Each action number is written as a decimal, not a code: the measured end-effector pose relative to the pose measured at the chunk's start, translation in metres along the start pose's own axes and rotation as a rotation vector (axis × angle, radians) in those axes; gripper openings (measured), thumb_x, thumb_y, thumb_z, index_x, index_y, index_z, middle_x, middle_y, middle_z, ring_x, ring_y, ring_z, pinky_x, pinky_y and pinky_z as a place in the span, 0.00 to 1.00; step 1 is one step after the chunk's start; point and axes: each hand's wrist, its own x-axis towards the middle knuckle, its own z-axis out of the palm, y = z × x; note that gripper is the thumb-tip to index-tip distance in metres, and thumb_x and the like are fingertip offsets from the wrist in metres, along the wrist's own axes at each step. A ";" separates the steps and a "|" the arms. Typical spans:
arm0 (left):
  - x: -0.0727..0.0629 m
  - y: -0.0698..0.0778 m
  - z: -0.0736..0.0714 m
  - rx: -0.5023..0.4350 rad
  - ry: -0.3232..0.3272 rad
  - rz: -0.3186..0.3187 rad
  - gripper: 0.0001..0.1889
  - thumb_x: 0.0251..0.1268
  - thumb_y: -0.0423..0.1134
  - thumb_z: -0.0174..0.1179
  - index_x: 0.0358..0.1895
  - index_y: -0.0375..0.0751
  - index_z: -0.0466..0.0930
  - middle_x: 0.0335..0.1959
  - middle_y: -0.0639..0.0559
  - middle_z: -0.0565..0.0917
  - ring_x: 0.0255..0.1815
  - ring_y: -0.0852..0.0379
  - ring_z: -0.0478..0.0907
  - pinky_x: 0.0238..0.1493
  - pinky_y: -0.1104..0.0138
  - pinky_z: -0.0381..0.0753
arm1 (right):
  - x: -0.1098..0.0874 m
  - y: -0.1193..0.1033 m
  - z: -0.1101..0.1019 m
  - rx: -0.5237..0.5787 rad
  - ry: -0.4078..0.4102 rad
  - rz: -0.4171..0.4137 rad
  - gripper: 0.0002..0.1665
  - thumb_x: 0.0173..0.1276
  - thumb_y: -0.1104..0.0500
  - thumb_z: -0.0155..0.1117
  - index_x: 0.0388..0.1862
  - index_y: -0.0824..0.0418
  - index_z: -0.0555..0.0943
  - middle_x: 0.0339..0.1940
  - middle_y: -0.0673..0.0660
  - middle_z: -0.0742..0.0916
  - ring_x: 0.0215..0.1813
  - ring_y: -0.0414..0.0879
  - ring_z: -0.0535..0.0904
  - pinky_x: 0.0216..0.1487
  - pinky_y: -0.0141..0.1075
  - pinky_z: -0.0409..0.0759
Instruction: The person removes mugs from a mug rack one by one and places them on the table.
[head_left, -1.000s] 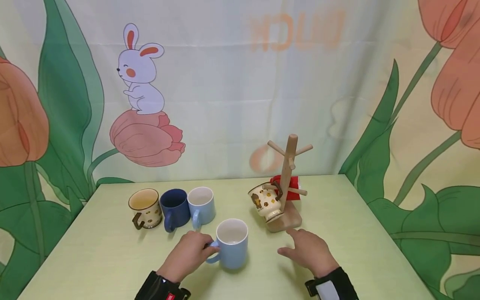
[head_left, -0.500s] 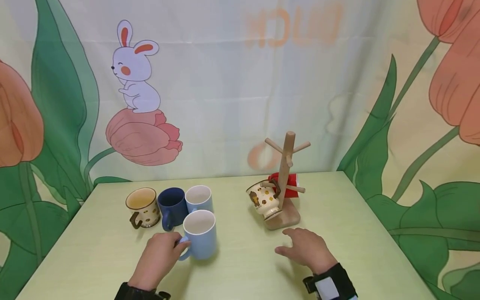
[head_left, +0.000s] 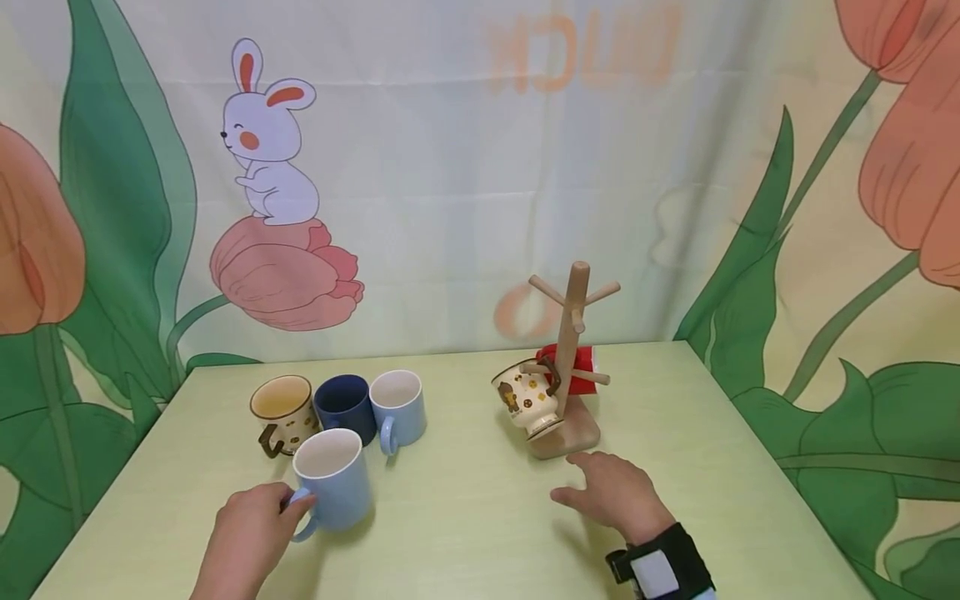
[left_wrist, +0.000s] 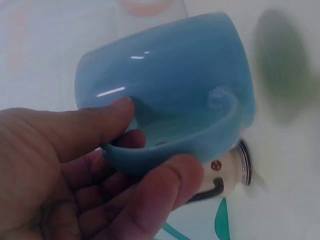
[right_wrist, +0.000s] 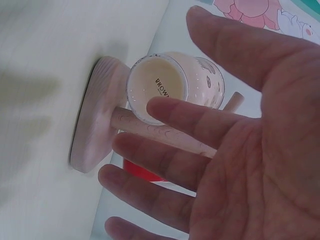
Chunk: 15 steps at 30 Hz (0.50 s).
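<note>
My left hand (head_left: pixel 251 529) grips a light blue mug (head_left: pixel 335 483) by its handle, the thumb on top and fingers curled underneath. In the left wrist view the mug (left_wrist: pixel 170 65) has its handle toward the palm, and a shadow lies on the table beyond its base. My right hand (head_left: pixel 618 496) is held with fingers spread in front of a wooden mug tree (head_left: pixel 572 333), holding nothing. On the tree's lower pegs hang a cream patterned mug (head_left: pixel 528 400), tilted, and a red mug (head_left: pixel 585 369) partly hidden behind the post.
At the left stand a cream patterned mug (head_left: pixel 281 412), a dark blue mug (head_left: pixel 347 404) and another light blue mug (head_left: pixel 399 407) in a row. The held mug overlaps the dark blue one in the head view. A printed curtain (head_left: pixel 435 208) hangs behind the table (head_left: pixel 480 533).
My left hand has carried the light blue mug leftward, from mid-table to before the cream and dark blue mugs. My right hand has stayed almost still.
</note>
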 end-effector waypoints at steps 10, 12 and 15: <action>0.000 -0.031 -0.010 0.007 0.036 -0.155 0.16 0.70 0.41 0.59 0.27 0.31 0.79 0.20 0.49 0.76 0.26 0.48 0.72 0.28 0.58 0.68 | -0.001 -0.002 -0.001 0.010 -0.005 -0.003 0.36 0.63 0.41 0.70 0.61 0.63 0.79 0.54 0.61 0.85 0.56 0.57 0.80 0.55 0.56 0.76; 0.001 -0.038 -0.010 0.010 0.052 -0.161 0.17 0.70 0.41 0.58 0.27 0.30 0.79 0.20 0.48 0.76 0.25 0.48 0.72 0.28 0.58 0.68 | 0.000 -0.002 0.000 0.008 -0.006 -0.003 0.36 0.63 0.41 0.70 0.61 0.63 0.79 0.53 0.60 0.85 0.56 0.57 0.81 0.55 0.56 0.76; 0.001 -0.046 -0.009 0.013 0.072 -0.177 0.17 0.70 0.41 0.57 0.26 0.30 0.79 0.19 0.48 0.76 0.25 0.48 0.72 0.27 0.58 0.68 | 0.002 -0.002 0.000 0.006 -0.007 -0.003 0.36 0.62 0.41 0.70 0.61 0.63 0.79 0.53 0.60 0.85 0.55 0.57 0.81 0.54 0.56 0.76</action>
